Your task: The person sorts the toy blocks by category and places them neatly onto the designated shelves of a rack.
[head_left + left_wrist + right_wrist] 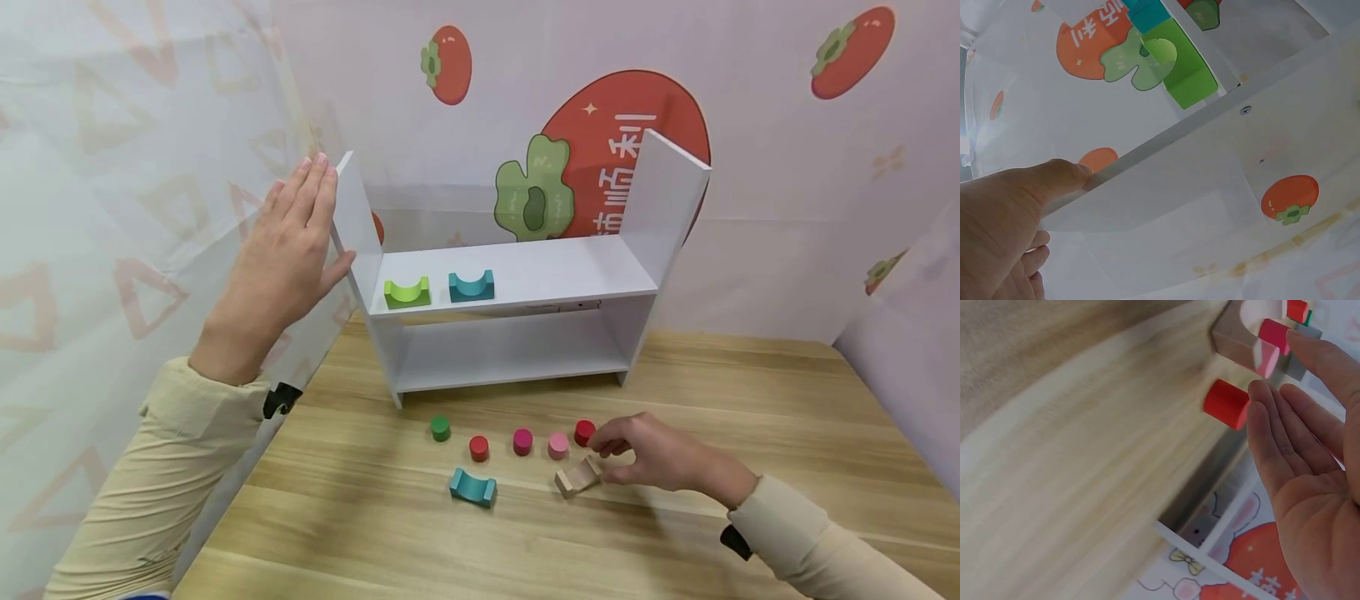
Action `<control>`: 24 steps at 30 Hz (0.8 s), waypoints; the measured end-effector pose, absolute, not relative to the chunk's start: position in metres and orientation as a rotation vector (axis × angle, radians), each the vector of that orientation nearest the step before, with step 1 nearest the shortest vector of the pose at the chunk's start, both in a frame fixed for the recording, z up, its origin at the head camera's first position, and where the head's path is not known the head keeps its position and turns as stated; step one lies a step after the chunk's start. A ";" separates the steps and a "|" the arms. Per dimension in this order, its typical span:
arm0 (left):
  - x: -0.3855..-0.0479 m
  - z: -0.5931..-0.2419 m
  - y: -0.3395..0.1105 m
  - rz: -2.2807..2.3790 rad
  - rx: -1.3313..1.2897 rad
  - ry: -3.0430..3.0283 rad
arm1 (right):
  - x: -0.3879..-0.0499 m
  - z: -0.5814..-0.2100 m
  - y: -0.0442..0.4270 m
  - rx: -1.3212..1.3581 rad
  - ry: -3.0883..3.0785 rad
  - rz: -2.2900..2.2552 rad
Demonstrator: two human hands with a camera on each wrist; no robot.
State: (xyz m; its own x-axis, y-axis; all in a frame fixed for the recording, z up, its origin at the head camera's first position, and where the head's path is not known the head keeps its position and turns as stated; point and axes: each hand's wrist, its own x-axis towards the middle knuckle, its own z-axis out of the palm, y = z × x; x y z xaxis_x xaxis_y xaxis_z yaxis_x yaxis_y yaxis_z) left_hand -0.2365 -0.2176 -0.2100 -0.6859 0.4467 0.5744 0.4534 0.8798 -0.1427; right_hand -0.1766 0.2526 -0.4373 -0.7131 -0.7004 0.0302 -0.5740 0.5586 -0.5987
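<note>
My left hand (288, 242) holds the left side panel of a white two-tier shelf (517, 275), straight fingers along its outer face and thumb over the front edge. My right hand (660, 454) hovers low over the table, thumb apart from the fingers, nothing between them. Nearest to it are a red cylinder (1227, 404) by the fingertips and a plain wooden block with a curved notch (573, 481) by the thumb; whether they touch cannot be told. On the upper shelf sit a lime green notched block (407, 293) and a teal one (471, 287), notches up.
Before the shelf stand cylinders: green (440, 428), red (478, 448), magenta (522, 442) and pink (557, 446). Another teal notched block (473, 488) lies nearer me on the wooden table (420, 550). Printed sheets (787, 208) hang behind and at the sides.
</note>
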 end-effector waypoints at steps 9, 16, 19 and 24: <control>-0.237 -0.210 -0.218 -0.025 -0.652 -2.415 | -0.175 -0.456 0.252 -1.022 2.591 -0.897; -0.238 -0.210 -0.217 -0.027 -0.650 -2.412 | -0.175 -0.462 0.249 -0.953 2.599 -0.936; -0.237 -0.210 -0.218 -0.026 -0.648 -2.418 | -0.175 -0.465 0.248 -0.956 2.601 -0.947; -0.237 -0.211 -0.218 -0.023 -0.650 -2.414 | -0.174 -0.469 0.246 -0.962 2.618 -0.959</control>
State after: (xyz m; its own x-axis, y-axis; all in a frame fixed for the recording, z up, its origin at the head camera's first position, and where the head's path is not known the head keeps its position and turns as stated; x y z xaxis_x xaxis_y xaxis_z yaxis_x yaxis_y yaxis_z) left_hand -0.2368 -0.2180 -0.2110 -0.6795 0.4468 0.5819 0.4578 0.8780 -0.1395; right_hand -0.1737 0.2461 -0.4691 -0.7710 -0.6356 0.0407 -0.5116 0.5800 -0.6340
